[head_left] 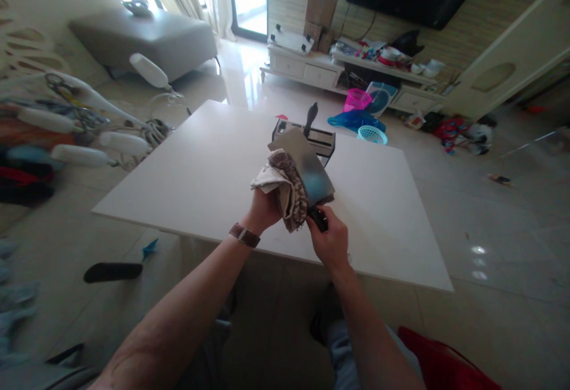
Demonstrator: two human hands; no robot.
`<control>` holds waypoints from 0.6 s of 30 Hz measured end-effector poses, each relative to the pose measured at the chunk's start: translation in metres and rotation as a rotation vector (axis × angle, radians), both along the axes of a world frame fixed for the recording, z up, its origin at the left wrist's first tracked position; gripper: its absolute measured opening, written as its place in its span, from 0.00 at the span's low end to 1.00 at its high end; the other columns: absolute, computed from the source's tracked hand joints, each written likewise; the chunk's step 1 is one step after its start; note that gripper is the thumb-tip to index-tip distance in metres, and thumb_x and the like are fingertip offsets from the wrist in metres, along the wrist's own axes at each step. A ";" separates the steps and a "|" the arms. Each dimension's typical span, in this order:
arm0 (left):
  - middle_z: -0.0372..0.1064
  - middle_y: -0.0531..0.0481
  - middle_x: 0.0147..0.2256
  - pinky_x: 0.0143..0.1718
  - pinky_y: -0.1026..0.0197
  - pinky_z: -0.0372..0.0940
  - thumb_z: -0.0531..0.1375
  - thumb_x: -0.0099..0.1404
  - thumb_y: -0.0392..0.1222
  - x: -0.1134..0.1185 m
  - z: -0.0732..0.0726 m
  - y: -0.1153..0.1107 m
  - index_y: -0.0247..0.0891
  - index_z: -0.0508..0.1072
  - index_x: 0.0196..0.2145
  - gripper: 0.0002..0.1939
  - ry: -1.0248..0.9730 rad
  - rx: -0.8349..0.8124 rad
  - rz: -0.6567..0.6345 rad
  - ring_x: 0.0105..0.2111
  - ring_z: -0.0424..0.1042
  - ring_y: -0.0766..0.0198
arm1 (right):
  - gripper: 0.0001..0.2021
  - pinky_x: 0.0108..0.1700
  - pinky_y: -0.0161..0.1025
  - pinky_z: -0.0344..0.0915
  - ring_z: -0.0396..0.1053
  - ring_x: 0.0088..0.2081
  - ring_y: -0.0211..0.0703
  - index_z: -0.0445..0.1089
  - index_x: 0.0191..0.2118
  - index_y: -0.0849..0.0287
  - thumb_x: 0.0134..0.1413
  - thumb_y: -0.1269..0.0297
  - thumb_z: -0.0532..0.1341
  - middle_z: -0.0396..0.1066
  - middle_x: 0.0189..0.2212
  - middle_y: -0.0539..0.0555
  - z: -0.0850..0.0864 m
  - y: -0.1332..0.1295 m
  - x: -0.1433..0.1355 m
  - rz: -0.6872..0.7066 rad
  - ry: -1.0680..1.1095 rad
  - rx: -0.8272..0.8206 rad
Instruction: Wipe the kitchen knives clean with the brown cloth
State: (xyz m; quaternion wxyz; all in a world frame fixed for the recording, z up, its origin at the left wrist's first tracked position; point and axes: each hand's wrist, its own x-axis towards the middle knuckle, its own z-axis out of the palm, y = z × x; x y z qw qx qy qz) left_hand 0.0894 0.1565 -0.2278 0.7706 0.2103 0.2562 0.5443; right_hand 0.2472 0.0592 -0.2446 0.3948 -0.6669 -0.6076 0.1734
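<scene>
A cleaver [307, 167] with a broad, shiny blade is held above the white table [178, 170]. My right hand [329, 237] is closed around its black handle. My left hand [266, 207], below a brown watch strap, grips a folded brown and white cloth [287, 191] against the left side of the blade. Part of the cloth also shows at the blade's lower right edge. Behind the cleaver stands a knife block [324, 139] with a black-handled tool [310, 118] upright in it. The blade hides part of the block.
A small red item [281, 117] lies near the table's far edge. Beyond the table are a pink basket [357, 100], a light blue basket [372, 135] and a white TV cabinet [320, 75]. On the left, a lamp's white shades [149, 70] come close to the table.
</scene>
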 end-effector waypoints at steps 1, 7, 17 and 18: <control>0.80 0.46 0.44 0.54 0.47 0.72 0.69 0.58 0.51 0.003 -0.002 -0.001 0.41 0.77 0.43 0.17 0.023 -0.008 0.008 0.52 0.77 0.47 | 0.14 0.42 0.42 0.68 0.77 0.39 0.52 0.74 0.48 0.56 0.63 0.53 0.63 0.80 0.40 0.58 0.001 0.000 -0.001 0.022 -0.022 -0.004; 0.81 0.50 0.41 0.52 0.53 0.74 0.74 0.52 0.42 0.012 -0.016 0.002 0.42 0.77 0.40 0.18 0.125 -0.022 0.078 0.46 0.79 0.54 | 0.12 0.41 0.40 0.65 0.75 0.39 0.51 0.74 0.46 0.55 0.65 0.55 0.61 0.80 0.39 0.58 0.001 0.002 0.001 0.111 -0.086 -0.035; 0.82 0.49 0.39 0.48 0.53 0.75 0.75 0.50 0.45 0.006 -0.017 0.013 0.43 0.78 0.43 0.22 0.162 -0.003 0.199 0.46 0.80 0.52 | 0.09 0.34 0.37 0.58 0.70 0.31 0.46 0.69 0.39 0.52 0.60 0.54 0.64 0.74 0.30 0.51 0.004 0.004 0.001 0.101 -0.073 -0.202; 0.82 0.49 0.39 0.48 0.54 0.75 0.75 0.51 0.45 0.003 -0.016 0.015 0.43 0.78 0.43 0.22 0.161 0.007 0.218 0.47 0.80 0.52 | 0.08 0.35 0.37 0.59 0.70 0.31 0.46 0.69 0.39 0.51 0.59 0.55 0.64 0.74 0.30 0.50 0.004 0.004 0.002 0.111 -0.059 -0.223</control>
